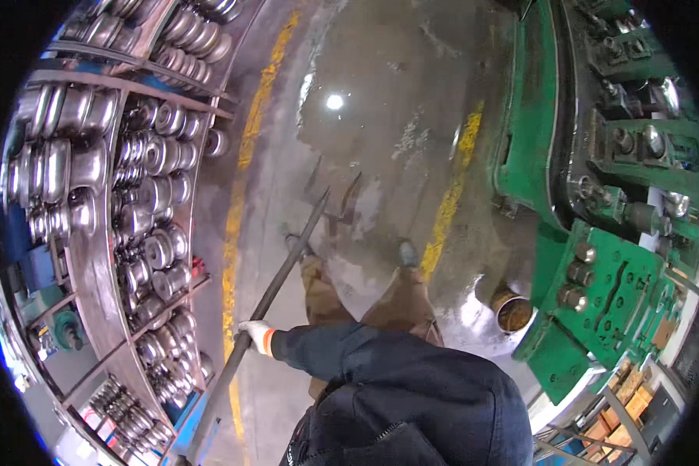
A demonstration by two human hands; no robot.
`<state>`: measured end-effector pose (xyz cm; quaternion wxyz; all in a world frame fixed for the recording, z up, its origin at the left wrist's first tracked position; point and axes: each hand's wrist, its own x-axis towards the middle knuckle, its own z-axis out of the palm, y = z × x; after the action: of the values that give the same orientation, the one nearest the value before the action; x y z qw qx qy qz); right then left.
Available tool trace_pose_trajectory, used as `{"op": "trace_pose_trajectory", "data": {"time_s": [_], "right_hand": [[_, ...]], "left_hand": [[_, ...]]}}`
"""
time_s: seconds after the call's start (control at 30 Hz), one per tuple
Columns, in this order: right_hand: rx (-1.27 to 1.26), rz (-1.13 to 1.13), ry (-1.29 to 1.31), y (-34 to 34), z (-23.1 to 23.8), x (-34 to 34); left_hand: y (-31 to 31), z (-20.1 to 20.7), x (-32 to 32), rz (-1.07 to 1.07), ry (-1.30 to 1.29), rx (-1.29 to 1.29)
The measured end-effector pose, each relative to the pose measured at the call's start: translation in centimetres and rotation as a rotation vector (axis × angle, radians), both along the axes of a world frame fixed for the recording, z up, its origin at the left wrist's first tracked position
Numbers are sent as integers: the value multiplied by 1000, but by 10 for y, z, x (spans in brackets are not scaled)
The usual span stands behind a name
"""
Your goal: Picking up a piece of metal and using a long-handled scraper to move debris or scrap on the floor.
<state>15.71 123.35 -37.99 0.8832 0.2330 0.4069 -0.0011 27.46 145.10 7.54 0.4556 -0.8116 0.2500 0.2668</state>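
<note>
A white glove with an orange band covers my right hand (257,335), whose arm in a dark sleeve reaches across my body to the left. Its fingers are closed round a long dark pole (276,289). The pole slants from the lower left edge up to a narrow tip above the floor ahead of my feet. Thin dark shapes flank that tip; I cannot tell whether they are prongs or shadows. My left hand does not show.
On the left stands a rack (93,272) packed with shiny metal rollers (159,155). A green machine (532,109) lines the right, with a green plate (606,295) and a round bucket (514,312) by it. Yellow lines (245,147) edge the wet-looking floor (388,78).
</note>
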Motion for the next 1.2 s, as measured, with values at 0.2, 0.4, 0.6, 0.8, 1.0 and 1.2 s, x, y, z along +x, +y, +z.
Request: {"op": "trace_pose_trajectory", "data": {"time_s": [0.2, 0.4, 0.6, 0.8, 1.0, 1.2], "right_hand": [[-216, -19, 60, -51, -45, 132], [-774, -308, 304, -246, -113, 142], [-524, -838, 251, -431, -113, 46], [-977, -804, 469, -467, 47, -45], [-1738, 48, 964, -417, 44, -50], [-673, -183, 381, -268, -69, 146]], "left_hand": [[-81, -40, 168, 16, 78, -67], [-282, -162, 226, -278, 189, -367], [-427, -259, 219, -559, 261, -672], [-435, -264, 182, -426, 526, -961], [-398, -229, 197, -390, 558, -862], [-257, -178, 298, -300, 266, -604]]}}
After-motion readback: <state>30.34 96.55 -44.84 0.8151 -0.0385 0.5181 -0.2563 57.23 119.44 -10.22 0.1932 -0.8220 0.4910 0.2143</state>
